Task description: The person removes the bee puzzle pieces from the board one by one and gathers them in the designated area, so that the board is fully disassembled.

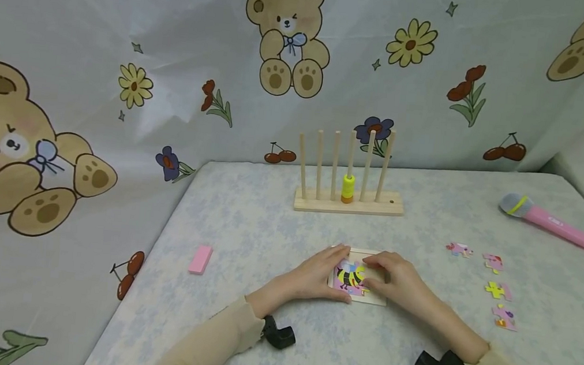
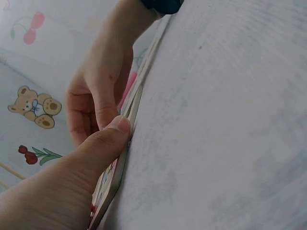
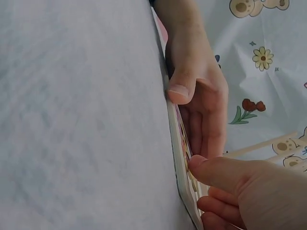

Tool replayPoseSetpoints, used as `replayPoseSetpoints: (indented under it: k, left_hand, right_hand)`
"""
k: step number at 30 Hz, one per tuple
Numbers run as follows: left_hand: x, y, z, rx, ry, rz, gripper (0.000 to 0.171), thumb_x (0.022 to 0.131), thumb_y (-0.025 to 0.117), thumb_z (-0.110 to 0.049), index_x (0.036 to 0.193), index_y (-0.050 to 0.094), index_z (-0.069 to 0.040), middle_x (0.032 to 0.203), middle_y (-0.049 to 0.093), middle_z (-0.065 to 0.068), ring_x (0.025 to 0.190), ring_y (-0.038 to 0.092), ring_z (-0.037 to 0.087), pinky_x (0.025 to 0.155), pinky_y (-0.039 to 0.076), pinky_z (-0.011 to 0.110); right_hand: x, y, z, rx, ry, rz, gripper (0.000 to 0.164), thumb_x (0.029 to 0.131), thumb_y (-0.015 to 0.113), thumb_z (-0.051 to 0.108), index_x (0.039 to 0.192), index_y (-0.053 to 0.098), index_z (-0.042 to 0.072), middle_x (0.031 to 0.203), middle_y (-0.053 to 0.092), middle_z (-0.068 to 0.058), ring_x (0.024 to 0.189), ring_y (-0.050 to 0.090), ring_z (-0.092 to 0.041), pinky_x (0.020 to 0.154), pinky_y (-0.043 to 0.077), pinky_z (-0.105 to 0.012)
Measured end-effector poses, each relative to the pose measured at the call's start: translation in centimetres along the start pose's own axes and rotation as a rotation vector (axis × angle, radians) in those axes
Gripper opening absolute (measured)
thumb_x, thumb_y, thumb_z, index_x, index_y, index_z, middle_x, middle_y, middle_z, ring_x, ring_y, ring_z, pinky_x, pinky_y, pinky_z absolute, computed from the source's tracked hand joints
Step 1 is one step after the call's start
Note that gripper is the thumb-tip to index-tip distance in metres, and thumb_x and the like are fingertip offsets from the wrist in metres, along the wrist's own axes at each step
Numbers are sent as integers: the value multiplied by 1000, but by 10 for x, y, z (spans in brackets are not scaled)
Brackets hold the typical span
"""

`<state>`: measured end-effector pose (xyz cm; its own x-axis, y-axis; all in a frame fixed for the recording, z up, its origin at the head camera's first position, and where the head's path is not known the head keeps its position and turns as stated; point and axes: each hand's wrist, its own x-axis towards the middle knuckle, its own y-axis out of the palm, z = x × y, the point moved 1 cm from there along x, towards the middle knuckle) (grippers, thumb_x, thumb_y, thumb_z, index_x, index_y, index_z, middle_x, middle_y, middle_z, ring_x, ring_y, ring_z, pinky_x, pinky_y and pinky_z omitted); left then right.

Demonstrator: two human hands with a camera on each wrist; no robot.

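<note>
A small square puzzle board with a pale wooden rim lies on the table, a yellow-and-black bee picture filling its left part. My left hand grips the board's left side, thumb on the near edge and fingers at the far edge. Over the right part, my right hand pinches a puzzle piece at the bee's edge between thumb and fingers; the hand partly hides it. In the right wrist view, the right thumb touches pieces standing slightly above the rim. Loose puzzle pieces lie to the right.
Behind the board stands a wooden peg rack with yellow and orange rings on one peg. A pink block lies on the left, and a pink toy microphone at the far right. A bear-print curtain hangs behind the table.
</note>
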<state>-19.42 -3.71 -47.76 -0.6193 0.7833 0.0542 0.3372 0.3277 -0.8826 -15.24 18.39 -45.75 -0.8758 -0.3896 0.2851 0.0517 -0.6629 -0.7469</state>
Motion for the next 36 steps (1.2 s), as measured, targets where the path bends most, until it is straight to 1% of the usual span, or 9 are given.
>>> replayPoseSetpoints:
  k: [2,5,10,14,19,23,27,31,36]
  left_hand:
    - [0,0,0,-3,1,0,102,78,69,-57,150,21,-3,153,22,12,141,14,16,112,16,31]
    - [0,-1,-1,-2,-2,3,102,78,68,-58,150,20,-3,154,22,12,141,14,16,112,16,31]
    - [-1,-2,-1,0,-6,6,102,78,68,-58,150,20,-3,154,21,13,141,14,17,112,16,32]
    - [-1,-1,-1,-10,-7,5,102,78,69,-56,150,20,-3,154,21,12,141,14,16,112,16,32]
    - [-2,0,-1,-13,-12,19,102,78,68,-58,150,19,-4,154,20,12,141,13,17,112,16,33]
    - [-1,0,-2,-11,-10,11,102,78,68,-57,150,20,-3,154,21,12,141,13,16,112,15,33]
    - [-1,0,-2,-16,-9,9,102,78,69,-57,150,21,-3,153,22,12,141,13,16,112,15,32]
    - [-2,0,-2,-13,-10,15,102,78,69,-57,150,20,-3,154,21,12,141,13,16,112,14,32]
    - [-1,0,-3,-20,-12,10,102,78,69,-56,150,20,-3,154,21,12,141,13,16,112,14,31]
  right_hand:
    - [0,2,0,-8,-9,-14,36,79,78,15,111,67,3,105,64,-6,100,57,-26,85,47,-47]
    - [-1,6,0,-4,-25,-26,33,79,77,13,109,68,3,104,64,-4,98,58,-23,83,48,-44]
    - [-1,8,2,7,-19,-21,31,80,76,13,108,68,4,102,64,-2,94,57,-19,80,49,-41]
    - [-1,11,1,16,-6,-23,37,79,78,16,112,67,3,103,64,-3,96,57,-19,81,49,-42]
    - [-4,12,0,23,-9,-27,45,79,78,19,117,64,0,109,62,-6,102,56,-25,85,47,-47]
    - [-4,12,0,41,-20,-31,44,79,77,16,118,63,1,113,62,-9,106,55,-28,88,46,-50]
    - [-4,14,-1,58,-19,-28,42,78,78,14,116,65,3,114,62,-7,109,54,-27,89,45,-50]
    - [-3,15,0,62,-46,-48,43,76,80,11,115,64,3,111,61,-4,106,55,-22,88,45,-46]
    - [-4,16,1,91,-97,-80,44,73,80,5,113,62,1,108,59,-4,94,58,-16,81,50,-36]
